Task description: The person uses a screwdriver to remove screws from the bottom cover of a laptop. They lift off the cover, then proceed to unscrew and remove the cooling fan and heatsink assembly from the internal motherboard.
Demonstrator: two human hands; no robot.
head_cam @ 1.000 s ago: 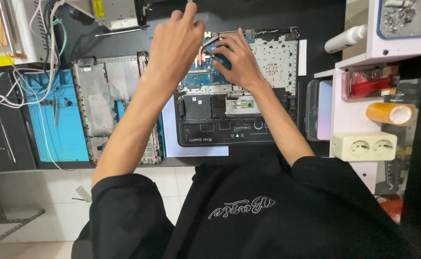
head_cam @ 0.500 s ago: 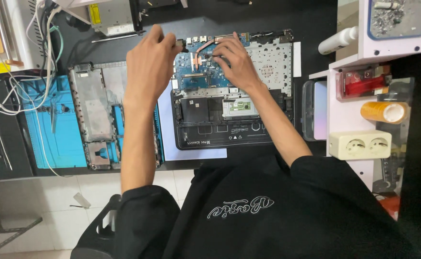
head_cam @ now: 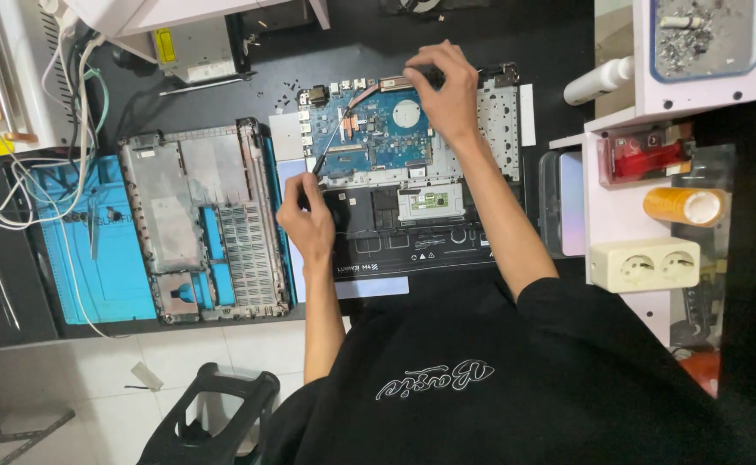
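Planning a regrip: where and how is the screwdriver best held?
Grip the screwdriver by its dark handle, from the near-left side, as the left hand does. The thin shaft slants up-right with its tip on the blue motherboard, so only the handle end is free. The right hand rests on the board's far edge.

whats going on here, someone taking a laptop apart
A person in a black shirt is bent over an opened laptop base on a dark bench. Their left hand holds a screwdriver whose tip reaches onto the blue circuit board. Their right hand rests on the far edge of the board, near the copper heat pipe. The removed bottom cover lies to the left, partly on a blue mat.
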